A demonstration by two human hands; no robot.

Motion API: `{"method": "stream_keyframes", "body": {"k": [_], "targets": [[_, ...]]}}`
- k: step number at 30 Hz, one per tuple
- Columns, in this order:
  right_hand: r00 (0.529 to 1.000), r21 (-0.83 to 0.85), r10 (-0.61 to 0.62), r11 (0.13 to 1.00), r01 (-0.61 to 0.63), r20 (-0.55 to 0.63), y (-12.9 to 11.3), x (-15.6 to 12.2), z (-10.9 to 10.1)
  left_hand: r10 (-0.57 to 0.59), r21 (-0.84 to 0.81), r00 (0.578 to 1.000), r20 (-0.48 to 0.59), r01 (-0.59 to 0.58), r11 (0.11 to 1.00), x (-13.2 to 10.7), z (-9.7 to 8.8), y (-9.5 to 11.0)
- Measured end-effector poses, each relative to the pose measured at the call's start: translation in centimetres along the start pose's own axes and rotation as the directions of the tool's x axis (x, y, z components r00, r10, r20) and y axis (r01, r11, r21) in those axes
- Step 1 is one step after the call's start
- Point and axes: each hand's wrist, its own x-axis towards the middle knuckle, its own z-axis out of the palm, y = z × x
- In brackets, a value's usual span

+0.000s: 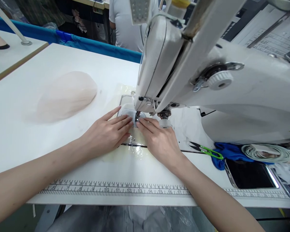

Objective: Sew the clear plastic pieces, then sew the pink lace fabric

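Observation:
My left hand lies flat on the white table with its fingers stretched toward the needle plate of a white sewing machine. My right hand rests beside it, fingers extended and pressed down just right of the presser foot. Both sets of fingertips press on a small, thin, pale piece of material under the foot; it is almost see-through and hard to make out. Neither hand grips anything.
A stack of pale pink sheer fabric lies at the left. Green-handled thread snips, a blue cloth, a phone and a coiled cord sit at the right. A printed ruler runs along the front edge. Another person in a white shirt stands beyond the table.

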Motion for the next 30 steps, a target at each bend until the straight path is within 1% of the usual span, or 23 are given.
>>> {"method": "stream_keyframes", "body": {"k": [9, 13, 16, 21, 24, 25, 26, 27, 28, 29, 30], "targets": [[1.0, -0.024, 0.005, 1.0, -0.005, 0.011, 0.3, -0.2, -0.3, -0.047, -0.029, 0.999, 0.002, 0.047, 0.998, 0.4, 0.7, -0.9], [1.0, -0.02, 0.014, 1.0, -0.014, 0.005, 0.6, -0.3, -0.7, -0.09, -0.026, 0.996, 0.029, 0.091, 0.996, 0.3, 0.8, -0.9], [1.0, -0.011, 0.018, 1.0, -0.018, 0.003, 0.7, -0.2, -0.9, -0.135, -0.031, 0.99, 0.039, 0.136, 0.99, 0.4, 0.7, -0.9], [1.0, 0.002, 0.013, 1.0, -0.013, -0.027, 0.7, -0.2, -1.0, -0.249, -0.037, 0.968, 0.038, 0.25, 0.968, 1.0, 0.8, -0.8], [0.998, 0.063, 0.062, 0.996, -0.06, -0.03, 0.7, -0.3, -0.9, -0.292, -0.104, 0.954, 0.073, 0.298, 0.949, 1.4, -0.2, -1.0], [0.995, 0.114, 0.094, 0.989, -0.09, -0.03, 0.6, -0.4, -0.9, -0.313, -0.169, 0.944, 0.105, 0.327, 0.93, 1.4, -0.9, -1.1], [0.991, 0.192, 0.132, 0.974, -0.123, -0.033, 0.6, -0.4, -1.0, -0.33, -0.262, 0.929, 0.168, 0.365, 0.893, 1.4, -1.7, -1.3], [0.984, 0.296, 0.175, 0.942, -0.158, -0.031, 0.5, -0.4, -1.1, -0.339, -0.375, 0.905, 0.256, 0.416, 0.828, 1.4, -2.7, -1.5], [0.975, 0.42, 0.224, 0.886, -0.198, -0.013, 0.3, -0.3, -1.2, -0.325, -0.495, 0.872, 0.367, 0.478, 0.725, 1.3, -3.7, -1.7], [0.964, 0.554, 0.265, 0.798, -0.237, 0.031, 0.2, -0.1, -1.4, -0.289, -0.6, 0.836, 0.466, 0.538, 0.591, 1.1, -4.6, -1.9], [0.953, 0.686, 0.286, 0.674, -0.276, 0.103, 0.1, 0.0, -1.7, -0.247, -0.678, 0.81, 0.532, 0.582, 0.449, 1.0, -5.5, -2.0]]}}
